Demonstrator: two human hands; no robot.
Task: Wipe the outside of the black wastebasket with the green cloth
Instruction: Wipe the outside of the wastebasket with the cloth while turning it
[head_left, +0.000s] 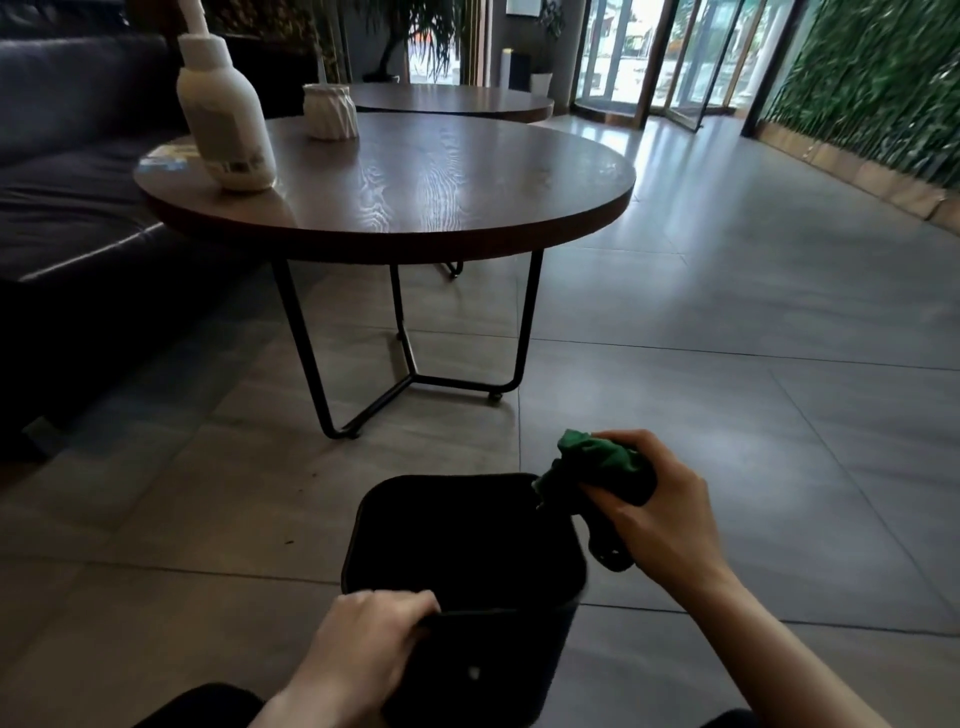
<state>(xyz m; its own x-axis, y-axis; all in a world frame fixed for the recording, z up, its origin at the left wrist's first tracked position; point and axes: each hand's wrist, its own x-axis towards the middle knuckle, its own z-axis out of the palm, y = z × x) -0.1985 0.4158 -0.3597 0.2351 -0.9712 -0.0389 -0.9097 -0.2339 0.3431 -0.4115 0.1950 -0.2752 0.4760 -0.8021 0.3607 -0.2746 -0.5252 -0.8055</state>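
Left hand (363, 644) fingers gripping black wastebasket (467, 551) rim, right hand (660, 514) fingers clutching green cloth (597, 462)

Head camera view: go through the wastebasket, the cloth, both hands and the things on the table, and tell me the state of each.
Black wastebasket: upright on the floor, open-topped.
Green cloth: bunched, at the basket's far right corner.
Right hand: grips the cloth.
Left hand: holds the basket's near rim.
White bottle: upright on the round table.
White ribbed vase: upright.
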